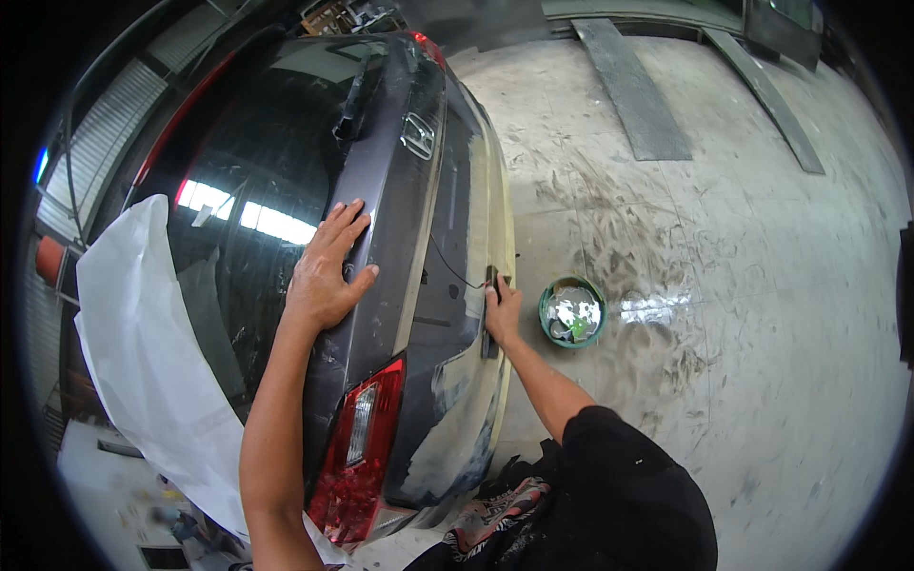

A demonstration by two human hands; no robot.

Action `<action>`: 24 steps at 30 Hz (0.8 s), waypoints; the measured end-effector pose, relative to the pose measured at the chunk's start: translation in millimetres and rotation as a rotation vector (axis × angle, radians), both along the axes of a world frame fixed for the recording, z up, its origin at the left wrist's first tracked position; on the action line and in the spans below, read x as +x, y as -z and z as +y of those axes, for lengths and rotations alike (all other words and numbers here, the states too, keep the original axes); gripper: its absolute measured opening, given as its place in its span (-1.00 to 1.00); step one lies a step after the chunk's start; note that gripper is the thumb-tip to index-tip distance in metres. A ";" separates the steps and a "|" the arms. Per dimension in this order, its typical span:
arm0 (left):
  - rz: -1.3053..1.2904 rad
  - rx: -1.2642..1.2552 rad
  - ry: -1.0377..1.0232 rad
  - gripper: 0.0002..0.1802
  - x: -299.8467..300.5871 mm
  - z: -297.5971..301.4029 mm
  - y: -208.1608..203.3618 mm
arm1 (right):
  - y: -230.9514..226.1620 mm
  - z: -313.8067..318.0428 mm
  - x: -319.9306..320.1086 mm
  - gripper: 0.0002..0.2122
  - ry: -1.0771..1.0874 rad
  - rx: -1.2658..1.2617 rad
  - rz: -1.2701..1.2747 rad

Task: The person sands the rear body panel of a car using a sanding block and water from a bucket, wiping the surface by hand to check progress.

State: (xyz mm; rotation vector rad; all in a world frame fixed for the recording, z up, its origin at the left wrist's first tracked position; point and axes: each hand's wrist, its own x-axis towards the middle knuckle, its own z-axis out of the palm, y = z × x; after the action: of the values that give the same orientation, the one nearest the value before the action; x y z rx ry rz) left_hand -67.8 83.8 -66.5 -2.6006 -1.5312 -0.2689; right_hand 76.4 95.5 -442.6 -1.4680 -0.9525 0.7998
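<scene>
While bearing on the rear bumper [498, 214] with the dark block [490, 346], keep the long face flat against the pale, patchy surface. Note right hand [504, 309] closed around the block; cannot tell exact fingertip placement. Note left hand [327, 276] spread at the upper edge of the trunk lid [386, 285], probably for steadying. Share pressure evenly, follow the curve, avoid digging in an edge. Keep clear of the thin dark wire [444, 258] and red tail light [360, 428].

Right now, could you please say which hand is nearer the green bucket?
The right hand: it holds a dark block by the rear bumper, just left of the green bucket. The left hand rests farther left, on the trunk lid.
</scene>
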 end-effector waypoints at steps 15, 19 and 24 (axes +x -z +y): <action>-0.002 0.006 -0.006 -0.30 -1.5 -0.1 1.1 | -5.3 25.7 4.7 -0.54 -0.011 -0.088 -0.055; 0.020 0.002 -0.024 -0.30 -27.2 -9.0 4.8 | -36.5 -118.4 -66.5 -0.50 -0.009 0.096 -0.102; 0.019 0.024 0.039 -0.31 -15.6 4.0 8.0 | -44.2 -109.8 -45.8 -0.50 0.058 -0.158 0.091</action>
State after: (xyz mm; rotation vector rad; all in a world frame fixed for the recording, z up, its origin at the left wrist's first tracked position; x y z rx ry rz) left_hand -83.3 87.8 -74.5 -2.6092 -1.4633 -0.2641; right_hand 30.6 -14.3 -398.4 -1.5737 -0.7896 0.9082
